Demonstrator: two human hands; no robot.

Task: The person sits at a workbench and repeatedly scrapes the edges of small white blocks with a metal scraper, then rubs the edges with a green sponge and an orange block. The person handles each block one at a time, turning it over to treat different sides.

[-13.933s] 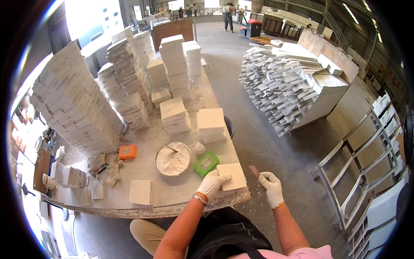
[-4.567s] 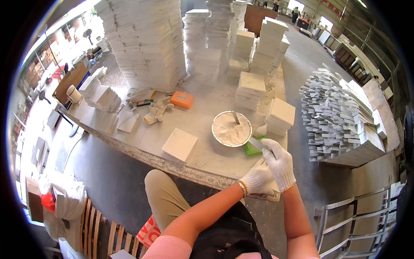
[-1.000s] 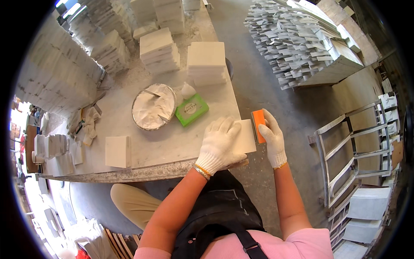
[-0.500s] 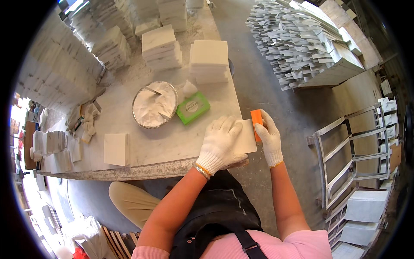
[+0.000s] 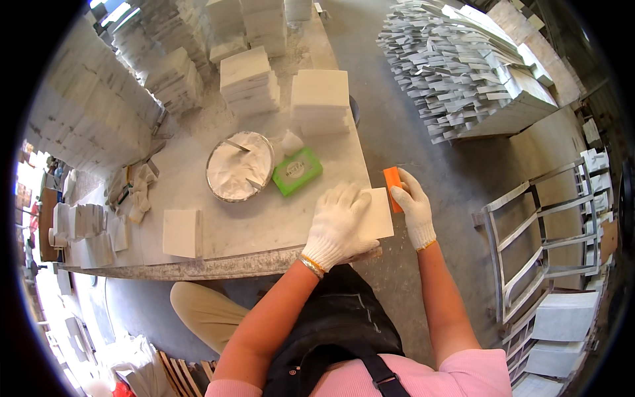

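At the table's near right corner lies a square white stone tile (image 5: 377, 215). My gloved left hand (image 5: 337, 218) is laid over its left part, fingers across the top and thumb at the near edge, gripping it. An orange rectangular block (image 5: 393, 188), like a sanding block, is pinched in my gloved right hand (image 5: 413, 206) at the tile's far right edge. Whether block and tile touch is hard to tell. Beyond my left hand sit a green box (image 5: 297, 172) and a round metal bowl (image 5: 208, 173) of white material with two flat tools standing in it.
Tile stacks (image 5: 320, 99) stand farther back on the table (image 5: 264, 225), and a squarish block (image 5: 182, 233) sits near its front edge. Crumpled gloves (image 5: 140, 188) lie left. A large pile of thin slabs (image 5: 456, 79) and a metal rack (image 5: 542, 231) are on the right.
The orange block has slid slightly toward the far end of the tile's right edge, with my right hand. My left hand keeps its hold on the tile. The whole view has shifted slightly.
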